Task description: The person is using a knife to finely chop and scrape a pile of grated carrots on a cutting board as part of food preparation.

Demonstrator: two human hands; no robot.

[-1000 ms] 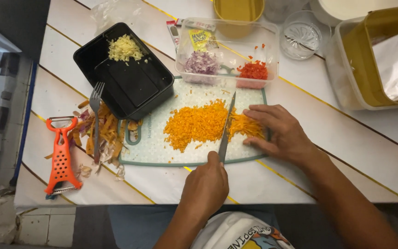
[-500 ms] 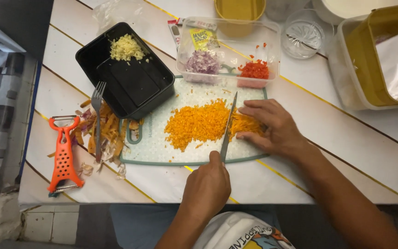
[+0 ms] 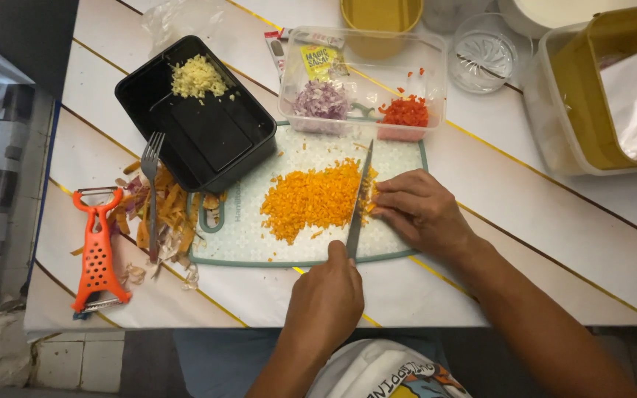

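The person's left hand is closing around the handle of a kitchen knife, with the index finger stretched along the top toward the blade, and the blade is lying almost straight away from the body across a pale speckled cutting board with a green rim. The right hand is resting on the board just to the right of the blade, its fingers curled and pressing down on a small remaining bit of orange vegetable that is mostly hidden under the fingertips; whether it is pinching that bit or only pinning it cannot be told. Just left of the blade a heap of finely diced carrot is lying in the middle of the board. A black rectangular tray is sitting at the board's upper left corner, holding a small mound of minced pale yellow bits in its far end. A clear plastic container is standing at the board's far edge, holding chopped purple onion on one side and chopped red pieces on the other. Left of the board, a fork is lying over a pile of carrot peelings, and an orange peeler is lying farther left on the white striped table.
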